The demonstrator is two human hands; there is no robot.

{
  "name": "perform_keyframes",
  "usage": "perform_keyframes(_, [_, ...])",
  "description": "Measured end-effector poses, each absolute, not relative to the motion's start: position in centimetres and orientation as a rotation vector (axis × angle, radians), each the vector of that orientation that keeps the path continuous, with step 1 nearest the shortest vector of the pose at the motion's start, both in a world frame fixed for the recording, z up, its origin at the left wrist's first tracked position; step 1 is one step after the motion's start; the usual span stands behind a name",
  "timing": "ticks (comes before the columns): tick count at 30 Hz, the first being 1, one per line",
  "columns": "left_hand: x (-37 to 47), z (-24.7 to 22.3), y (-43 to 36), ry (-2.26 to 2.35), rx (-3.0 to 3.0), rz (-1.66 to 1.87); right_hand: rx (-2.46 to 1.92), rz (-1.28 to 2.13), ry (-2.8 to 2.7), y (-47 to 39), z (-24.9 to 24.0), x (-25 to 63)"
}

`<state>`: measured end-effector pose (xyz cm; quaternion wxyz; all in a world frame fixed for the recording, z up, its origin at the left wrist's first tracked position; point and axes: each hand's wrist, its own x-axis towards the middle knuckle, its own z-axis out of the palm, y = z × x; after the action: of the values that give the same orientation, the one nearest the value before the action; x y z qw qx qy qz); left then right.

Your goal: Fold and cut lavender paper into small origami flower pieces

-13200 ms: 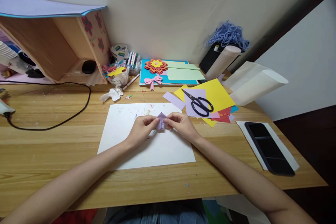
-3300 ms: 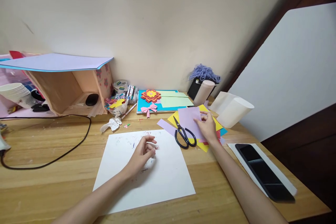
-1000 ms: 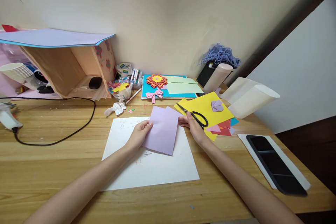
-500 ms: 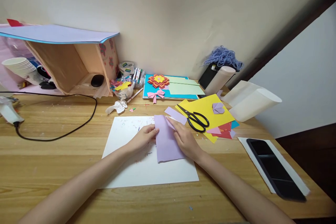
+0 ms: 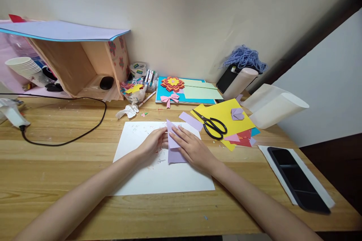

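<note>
A person holds a lilac sheet under two bare hands at a wooden desk, the paper partly folded over itself above the upper part of a larger white sheet specked with coloured marks. The right hand is spread nearly flat, palm down, its fingers extended across the lilac flap. The left hand is curled at the paper's left edge; whether it pinches the sheet cannot be told from this angle. To the upper right, black-handled scissors lie on a yellow sheet, blades pointing up and left, near a lilac strip. A small folded lilac piece rests on the same yellow sheet, close to red scraps. A black phone lies on white paper at the desk's right side. Toward the wall, a layered paper flower in red, orange and yellow and a pink bow sit on blue paper, with pale green paper to their right. Crumpled white tissue lies to their left, while blue yarn tops a black holder. At far left, a black cable loops in front of an open-fronted box decorated with flowers
</note>
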<state>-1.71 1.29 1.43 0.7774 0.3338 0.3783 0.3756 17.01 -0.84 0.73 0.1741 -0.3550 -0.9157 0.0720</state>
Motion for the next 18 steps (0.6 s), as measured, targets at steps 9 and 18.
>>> perform_keyframes(9, [-2.1, 1.2, 1.0, 0.674, 0.964, 0.784, -1.056, 0.315, -2.574, -1.1, 0.6, 16.7])
perform_keyframes(18, [-2.0, 1.0, 1.1, 0.728, 0.959, 0.756, -1.329, 1.179, -1.768, -0.1, 1.1, 18.1])
